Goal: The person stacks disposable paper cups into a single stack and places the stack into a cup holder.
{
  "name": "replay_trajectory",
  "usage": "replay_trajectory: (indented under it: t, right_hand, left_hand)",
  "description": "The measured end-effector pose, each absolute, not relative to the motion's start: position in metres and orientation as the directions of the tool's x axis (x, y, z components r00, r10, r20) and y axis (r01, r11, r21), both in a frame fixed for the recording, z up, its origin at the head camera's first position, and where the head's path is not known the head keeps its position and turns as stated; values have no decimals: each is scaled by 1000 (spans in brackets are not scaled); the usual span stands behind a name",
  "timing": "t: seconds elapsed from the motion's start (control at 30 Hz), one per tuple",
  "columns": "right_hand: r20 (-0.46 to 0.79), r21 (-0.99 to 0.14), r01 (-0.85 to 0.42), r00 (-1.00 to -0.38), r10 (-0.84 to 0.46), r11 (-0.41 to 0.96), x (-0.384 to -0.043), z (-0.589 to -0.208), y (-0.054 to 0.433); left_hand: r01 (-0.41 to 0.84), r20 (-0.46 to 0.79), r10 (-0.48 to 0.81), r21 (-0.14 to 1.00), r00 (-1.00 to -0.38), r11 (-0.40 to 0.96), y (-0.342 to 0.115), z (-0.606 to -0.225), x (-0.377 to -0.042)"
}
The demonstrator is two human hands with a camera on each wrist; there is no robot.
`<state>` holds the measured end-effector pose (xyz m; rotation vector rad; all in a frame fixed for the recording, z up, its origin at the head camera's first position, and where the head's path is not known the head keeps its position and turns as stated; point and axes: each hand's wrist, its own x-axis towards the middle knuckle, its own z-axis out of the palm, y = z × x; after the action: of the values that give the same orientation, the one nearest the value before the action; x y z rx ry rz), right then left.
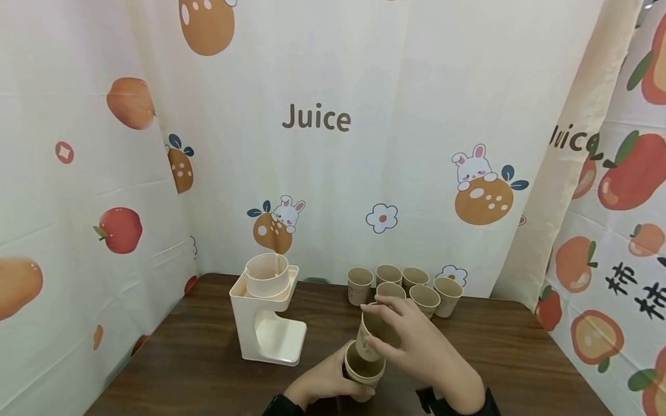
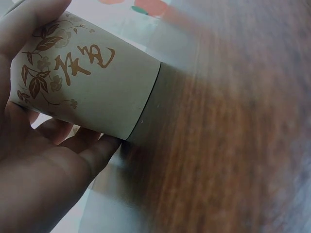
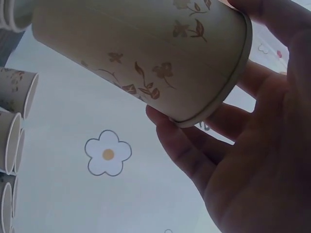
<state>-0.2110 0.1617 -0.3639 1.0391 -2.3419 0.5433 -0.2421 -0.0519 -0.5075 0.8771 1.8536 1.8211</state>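
Observation:
My left hand (image 1: pixel 325 374) grips printed beige paper cups (image 1: pixel 362 378), tilted slightly, low at the front of the table; a doubled rim suggests a nested stack. In the left wrist view, brown leaves and lettering mark the outer cup (image 2: pixel 107 82), with the thumb (image 2: pixel 29 24) on one side and fingers underneath. My right hand (image 1: pixel 416 341) holds another paper cup (image 1: pixel 366 341) by its upper part, its base at the mouth of the left hand's cups. In the right wrist view, this cup (image 3: pixel 146 53) shows printed flowers, with fingers around its rim.
A white plastic stand (image 1: pixel 247 326) with a round cylinder (image 1: pixel 267 277) on top and a flat foot stands on the left of the brown table (image 1: pixel 198 352). Several paper cups (image 1: pixel 360 287) stand upright at the back right, before a printed curtain (image 1: pixel 333 173).

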Motion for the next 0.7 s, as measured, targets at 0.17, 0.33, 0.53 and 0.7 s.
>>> replay_trajectory:
  t: [0.17,0.33,0.53,0.7]
  right_hand:
    - [560,-178,-754,-606,-565,632,-204,-366,160]
    - [545,-212,-751,-622,-563,625,-201,-369,158]
    - [534,-214,-755,-622,-573,620,-201,-374,157]
    - [504,-236,-753,-635,-585,614,-200,-377,157]
  left_hand:
    - [152,142,679,987,-720,-46,-51,-509,-244]
    - [151,152,684,987,-714,-63,-50,-510,-245]
    - [139,152,688,987,-710,-74,-51,-509,-245]
    - [128,153,694,988,-704,-87,-50,-508,-244]
